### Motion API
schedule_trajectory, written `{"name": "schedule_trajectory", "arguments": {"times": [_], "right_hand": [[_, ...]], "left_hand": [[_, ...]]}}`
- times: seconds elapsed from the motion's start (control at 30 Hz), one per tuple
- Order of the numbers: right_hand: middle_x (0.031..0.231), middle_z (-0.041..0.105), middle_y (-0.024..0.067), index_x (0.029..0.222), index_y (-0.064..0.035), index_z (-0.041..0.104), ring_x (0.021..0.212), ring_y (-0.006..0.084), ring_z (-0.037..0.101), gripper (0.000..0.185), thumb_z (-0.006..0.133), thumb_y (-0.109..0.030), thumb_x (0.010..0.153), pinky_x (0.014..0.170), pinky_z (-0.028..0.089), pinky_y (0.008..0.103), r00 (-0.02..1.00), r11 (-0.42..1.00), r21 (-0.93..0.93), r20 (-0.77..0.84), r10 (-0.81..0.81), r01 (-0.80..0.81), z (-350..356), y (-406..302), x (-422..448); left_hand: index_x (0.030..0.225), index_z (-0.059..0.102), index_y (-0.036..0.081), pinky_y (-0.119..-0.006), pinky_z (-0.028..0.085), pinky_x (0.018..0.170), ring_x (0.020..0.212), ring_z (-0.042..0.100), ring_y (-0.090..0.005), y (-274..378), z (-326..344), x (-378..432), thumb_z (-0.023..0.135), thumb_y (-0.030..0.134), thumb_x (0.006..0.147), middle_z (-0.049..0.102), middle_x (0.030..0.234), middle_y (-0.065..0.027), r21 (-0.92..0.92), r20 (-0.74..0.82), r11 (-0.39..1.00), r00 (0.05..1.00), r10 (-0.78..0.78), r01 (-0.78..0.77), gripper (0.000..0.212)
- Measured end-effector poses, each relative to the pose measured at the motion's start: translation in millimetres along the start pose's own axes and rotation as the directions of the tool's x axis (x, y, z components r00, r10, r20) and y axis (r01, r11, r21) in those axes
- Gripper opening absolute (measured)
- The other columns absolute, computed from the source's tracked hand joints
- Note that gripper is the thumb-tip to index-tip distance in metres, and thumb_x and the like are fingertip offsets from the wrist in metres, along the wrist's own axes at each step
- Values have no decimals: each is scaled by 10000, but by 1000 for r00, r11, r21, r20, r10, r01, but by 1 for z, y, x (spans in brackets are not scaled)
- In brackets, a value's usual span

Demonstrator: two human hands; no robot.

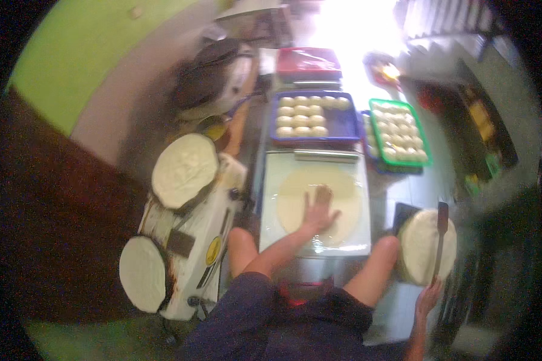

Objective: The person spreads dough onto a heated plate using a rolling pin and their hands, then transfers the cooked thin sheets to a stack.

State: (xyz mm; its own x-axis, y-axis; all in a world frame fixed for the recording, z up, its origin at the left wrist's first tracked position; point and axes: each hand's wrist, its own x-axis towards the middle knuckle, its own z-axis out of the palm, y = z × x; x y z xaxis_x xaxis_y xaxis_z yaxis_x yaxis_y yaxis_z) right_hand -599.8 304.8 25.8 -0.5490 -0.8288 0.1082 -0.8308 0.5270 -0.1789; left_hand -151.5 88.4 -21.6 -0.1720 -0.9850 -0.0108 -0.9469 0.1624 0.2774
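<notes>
My left hand (320,212) lies with spread fingers on a thin round sheet of dough (293,198), which is on a shiny pale board (270,230) between my knees. At the lower right, my right hand (429,295) grips the handle end of a long spatula (441,239). The spatula's dark blade reaches over a stack of round flatbreads (418,248). Two more dough rounds lie on a two-burner gas stove to my left, one on the far burner (185,170) and one on the near burner (142,274).
Beyond the board stands a blue tray (343,122) of dough balls, with a red lidded container (308,63) behind it. A green tray (427,149) of dough balls is at the right. The gas stove (194,252) fills the left side, with a small bowl (214,128) past it.
</notes>
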Motion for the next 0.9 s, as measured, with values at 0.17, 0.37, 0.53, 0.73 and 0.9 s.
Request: {"name": "schedule_trajectory", "arguments": {"times": [0.17,0.37,0.53,0.73,0.9], "right_hand": [[1171,540,202,1234,-20,527,1106,363,507,349,509,-93,893,915,418,471,755,643,527,3,-656,556,-47,-217,-16],[924,589,165,1166,-100,567,770,374,616,282,515,-98,889,675,509,459,237,199,574,9,-971,794,-98,-436,-81],[922,594,181,1215,-135,554,750,388,625,333,481,-78,895,673,527,474,59,115,487,130,-990,866,-127,-479,-114],[913,593,194,1192,-125,561,765,387,633,309,492,-86,893,665,536,472,73,133,404,161,-984,905,-141,-492,-118],[952,607,178,1118,-98,581,836,373,632,234,492,-118,903,714,534,472,65,92,364,86,-994,927,-84,-544,-70]], "left_hand": [[1512,143,71,-635,-58,1107,1468,-2,-280,-45,-33,-28,366,585,923,25,1588,-134,-13,-86,997,994,-73,72,814],[1499,171,38,-666,-4,1089,1450,-13,-375,-113,-89,-70,405,532,933,6,1574,-187,-61,-294,955,910,-294,289,787],[1480,204,6,-682,53,1080,1431,39,-436,-116,-125,-137,436,453,942,72,1543,-264,-212,-259,924,893,-368,319,736],[1341,459,-22,-568,298,1065,1281,361,-489,-91,-151,-173,465,423,931,365,1404,-325,-34,-325,908,855,-405,417,606],[1404,358,0,-611,249,1050,1325,255,-506,-101,-119,-176,496,386,923,256,1458,-311,-295,-372,867,788,-491,401,632]]}}
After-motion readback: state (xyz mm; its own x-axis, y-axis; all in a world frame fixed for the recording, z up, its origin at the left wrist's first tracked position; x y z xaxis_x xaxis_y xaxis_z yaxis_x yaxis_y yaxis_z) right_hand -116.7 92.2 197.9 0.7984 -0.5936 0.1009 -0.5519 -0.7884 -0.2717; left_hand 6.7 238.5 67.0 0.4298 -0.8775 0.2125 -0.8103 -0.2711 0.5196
